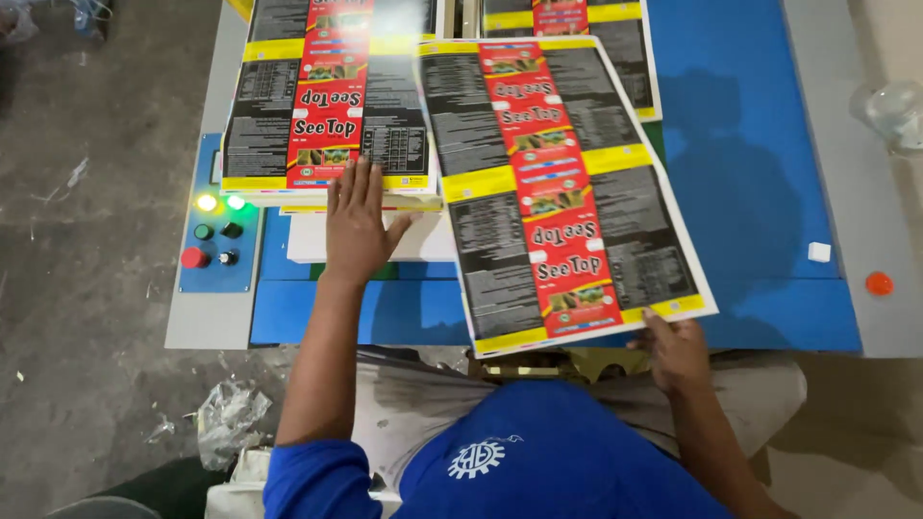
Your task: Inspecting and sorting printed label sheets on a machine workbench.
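Two hands are at work over a blue surface [769, 192]. The left hand [358, 226] lies flat and spread wide, palm down, its fingers [363, 178] pressing on the near edge of a stack of printed sheets [327, 91] and the palm over a white block [308, 240] just below that stack. The right hand [676, 351] grips the near right corner of a single loose printed sheet [558, 192], thumb on top and the other fingers hidden beneath, so how tightly they close cannot be seen.

That loose sheet is black, red and yellow, with a red band running down its middle. Its long axis runs from the far side toward the person, tilted so the near end swings to the right. Its left edge overlaps the stack, and its near edge reaches past the front of the surface. Left of the stack sits a small control panel [219, 240] with lit green and yellow lamps and a red button. A second stack [577, 29] lies farther back.
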